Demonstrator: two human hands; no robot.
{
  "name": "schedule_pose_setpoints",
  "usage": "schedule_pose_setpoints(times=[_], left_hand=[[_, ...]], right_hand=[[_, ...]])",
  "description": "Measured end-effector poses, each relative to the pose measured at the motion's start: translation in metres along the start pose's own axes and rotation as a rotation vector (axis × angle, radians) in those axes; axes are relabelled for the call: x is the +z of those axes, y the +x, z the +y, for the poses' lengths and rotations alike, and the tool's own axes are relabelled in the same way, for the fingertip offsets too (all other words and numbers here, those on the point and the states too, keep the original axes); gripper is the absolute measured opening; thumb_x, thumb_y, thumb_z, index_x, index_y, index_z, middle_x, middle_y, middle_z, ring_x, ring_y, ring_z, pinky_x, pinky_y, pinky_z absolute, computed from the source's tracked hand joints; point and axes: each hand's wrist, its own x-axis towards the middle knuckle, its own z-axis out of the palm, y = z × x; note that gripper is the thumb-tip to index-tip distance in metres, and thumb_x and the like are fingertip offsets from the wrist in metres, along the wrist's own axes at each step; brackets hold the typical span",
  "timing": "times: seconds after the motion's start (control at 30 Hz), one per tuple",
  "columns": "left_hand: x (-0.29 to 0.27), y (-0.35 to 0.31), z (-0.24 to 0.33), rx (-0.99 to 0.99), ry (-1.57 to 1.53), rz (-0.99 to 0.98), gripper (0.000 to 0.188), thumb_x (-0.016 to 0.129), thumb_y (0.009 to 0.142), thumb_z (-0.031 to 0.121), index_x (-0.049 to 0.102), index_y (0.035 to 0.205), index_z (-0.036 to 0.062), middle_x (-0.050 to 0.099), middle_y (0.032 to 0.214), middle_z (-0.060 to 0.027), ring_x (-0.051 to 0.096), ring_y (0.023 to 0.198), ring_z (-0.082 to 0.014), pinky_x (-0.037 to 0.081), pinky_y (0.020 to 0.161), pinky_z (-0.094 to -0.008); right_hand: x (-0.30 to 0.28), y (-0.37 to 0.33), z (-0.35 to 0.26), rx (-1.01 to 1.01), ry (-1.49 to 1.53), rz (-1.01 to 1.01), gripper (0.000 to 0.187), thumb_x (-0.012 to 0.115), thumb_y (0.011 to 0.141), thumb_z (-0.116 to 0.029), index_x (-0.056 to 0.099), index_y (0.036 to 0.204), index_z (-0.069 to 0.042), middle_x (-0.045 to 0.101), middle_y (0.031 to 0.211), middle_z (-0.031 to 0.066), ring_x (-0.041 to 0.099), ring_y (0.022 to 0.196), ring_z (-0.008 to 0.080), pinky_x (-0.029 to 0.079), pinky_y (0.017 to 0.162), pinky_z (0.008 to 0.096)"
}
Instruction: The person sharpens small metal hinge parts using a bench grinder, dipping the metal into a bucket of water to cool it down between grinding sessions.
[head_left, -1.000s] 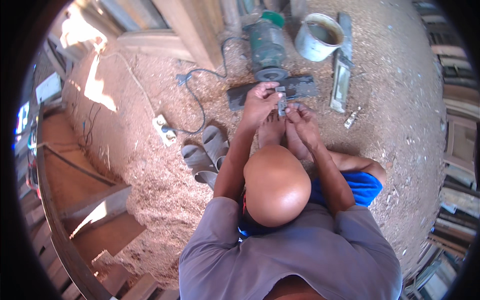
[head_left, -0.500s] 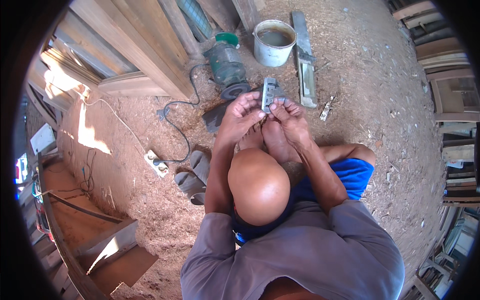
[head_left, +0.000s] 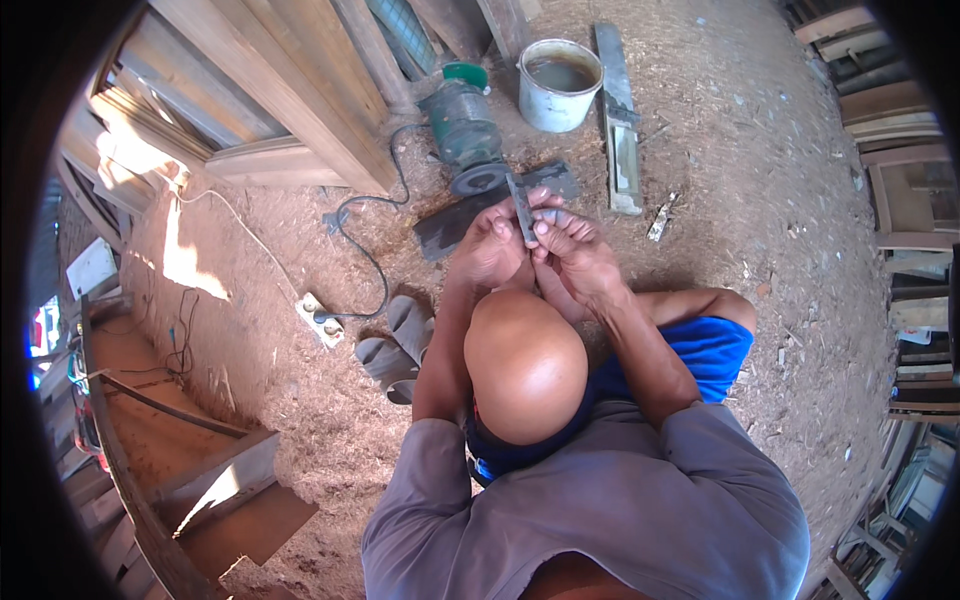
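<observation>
A narrow slotted metal plate [head_left: 521,208] is held up in front of my knee, turned nearly edge-on so that its slots hardly show. My right hand [head_left: 580,258] pinches its near end between thumb and fingers. On the other side, my left hand [head_left: 487,250] has its curled fingers against the plate's left side; part of that grip is hidden. Just beyond my hands lies a green bench grinder [head_left: 465,130] with its round grinding wheel [head_left: 480,179] facing me. A dark flat board [head_left: 440,236] rests on the ground under my fingers, partly covered by them.
A white bucket of murky liquid [head_left: 560,90] stands beyond my hands, beside a long board with a sharpening stone [head_left: 624,170]. The grinder's black cord runs to a power strip [head_left: 319,320]. Grey sandals [head_left: 392,345] lie left. Wooden frames [head_left: 280,90] lean at the far left.
The plate has turned from showing its slotted face to nearly edge-on, and sits slightly nearer to me. My left fingers have curled in closer. The whole view has shifted slightly.
</observation>
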Motion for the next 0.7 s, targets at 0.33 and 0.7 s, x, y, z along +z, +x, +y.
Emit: schedule_pose_setpoints(times=[0.33,0.7], left_hand=[[-0.010,-0.008,-0.004,0.022,-0.078,0.074,0.054,0.072,0.079,0.039,0.061,0.114,-0.0017,0.059,0.120,-0.0178,0.057,0.067,-0.0097,0.051,0.058,-0.0246],[-0.010,-0.008,-0.005,0.009,-0.091,0.115,0.047,0.072,0.080,0.035,0.063,0.110,-0.0002,0.060,0.119,-0.0187,0.056,0.065,-0.0092,0.052,0.055,-0.0254]], right_hand=[[0.016,-0.001,0.005,0.071,-0.037,0.002,0.006,0.062,0.090,-0.009,0.066,0.092,-0.004,0.063,0.079,0.0013,0.053,0.065,0.0069,0.044,0.061,0.0206],[0.004,0.004,0.011,0.108,0.056,-0.040,0.012,0.061,0.090,-0.006,0.064,0.100,0.000,0.063,0.082,0.0050,0.056,0.067,0.0094,0.048,0.061,0.0206]])
